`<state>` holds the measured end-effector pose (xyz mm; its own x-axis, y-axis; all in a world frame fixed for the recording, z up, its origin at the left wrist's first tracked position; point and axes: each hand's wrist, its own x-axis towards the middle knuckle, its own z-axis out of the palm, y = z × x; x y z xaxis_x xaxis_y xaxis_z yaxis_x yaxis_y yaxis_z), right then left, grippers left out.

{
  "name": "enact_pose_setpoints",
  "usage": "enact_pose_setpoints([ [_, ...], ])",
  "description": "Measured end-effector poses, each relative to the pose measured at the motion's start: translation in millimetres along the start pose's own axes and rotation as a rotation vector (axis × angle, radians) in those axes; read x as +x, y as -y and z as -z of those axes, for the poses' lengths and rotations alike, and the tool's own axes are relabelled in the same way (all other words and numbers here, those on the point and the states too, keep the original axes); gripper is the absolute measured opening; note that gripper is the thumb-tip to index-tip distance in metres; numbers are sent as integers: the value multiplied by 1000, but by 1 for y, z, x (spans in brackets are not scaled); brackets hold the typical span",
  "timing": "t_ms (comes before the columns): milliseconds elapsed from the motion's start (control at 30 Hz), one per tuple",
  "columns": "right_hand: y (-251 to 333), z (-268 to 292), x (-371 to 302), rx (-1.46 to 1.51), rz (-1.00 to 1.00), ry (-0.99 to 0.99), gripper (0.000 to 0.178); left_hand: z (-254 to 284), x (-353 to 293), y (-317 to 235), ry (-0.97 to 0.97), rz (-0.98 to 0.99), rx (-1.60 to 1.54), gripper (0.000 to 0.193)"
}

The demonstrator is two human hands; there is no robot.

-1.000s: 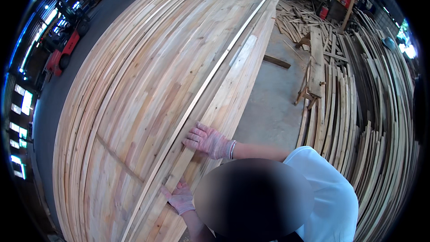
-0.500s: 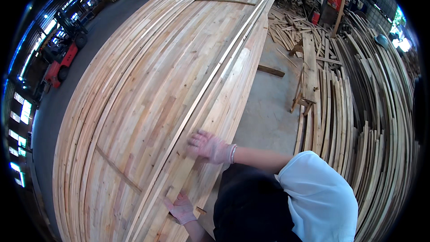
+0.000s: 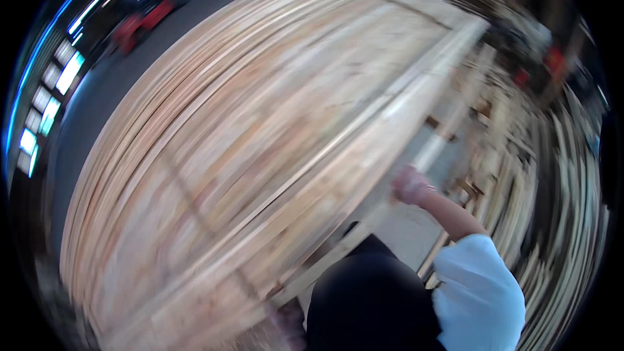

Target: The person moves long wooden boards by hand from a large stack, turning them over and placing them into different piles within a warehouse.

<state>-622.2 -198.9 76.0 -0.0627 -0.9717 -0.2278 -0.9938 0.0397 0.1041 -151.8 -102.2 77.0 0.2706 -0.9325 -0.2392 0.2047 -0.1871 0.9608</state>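
- Frame is motion-blurred throughout; we note fine detail as unreliable.
- Nearest to us, at the lower edge: a dark blurred mass and a white sleeve (image 3: pixel 478 286) on the right side.
- Left hand (image 3: pixel 289 318) shows low in the frame, just left of the dark mass, at the near end of the stack. It is smeared and partly cut off; we cannot tell whether its fingers are curled on anything or lying loose.
- A long pale plank (image 3: pixel 390 188) runs from that near end up and to the right, lying along the stack's right edge.
- Right arm reaches from the sleeve up and left, forearm bare, wrist bent toward the plank.
- Right hand (image 3: pixel 409 185), in a pinkish glove, sits against the plank's right edge about midway along it. It looks bunched on the edge, yet blur hides the fingers, so we cannot tell if they clasp it.
- The stack (image 3: pixel 260 156) of long pale boards fills the centre, slanting from lower left to upper right, and blocks all view of what lies under it.
- Right of the arm: grey floor (image 3: pixel 409 234), then loose slats (image 3: pixel 552 208) in curved rows, well apart from the stack.
- Far upper left: dark floor, a red machine (image 3: pixel 140 23) and bright windows (image 3: pixel 55 91) along the rim.
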Motion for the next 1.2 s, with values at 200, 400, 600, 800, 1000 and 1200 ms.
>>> enact_pose_setpoints([
  [200,10,-25,1,-133,424,201,31,39,-27,29,-207,477,-1031,23],
  [400,11,-80,-5,8,451,88,35,70,-29,45,-429,524,-1082,30],
  [600,38,-53,-6,-215,585,298,42,71,-46,55,-573,466,-1226,23],
  [800,106,0,-9,-234,558,354,44,127,-31,64,-498,330,-1421,23],
  [1000,214,-14,-7,-259,645,471,51,177,-34,58,-595,150,-1418,37],
  [1200,359,23,-56,-30,782,592,62,116,-58,83,-213,371,-1199,49],
])
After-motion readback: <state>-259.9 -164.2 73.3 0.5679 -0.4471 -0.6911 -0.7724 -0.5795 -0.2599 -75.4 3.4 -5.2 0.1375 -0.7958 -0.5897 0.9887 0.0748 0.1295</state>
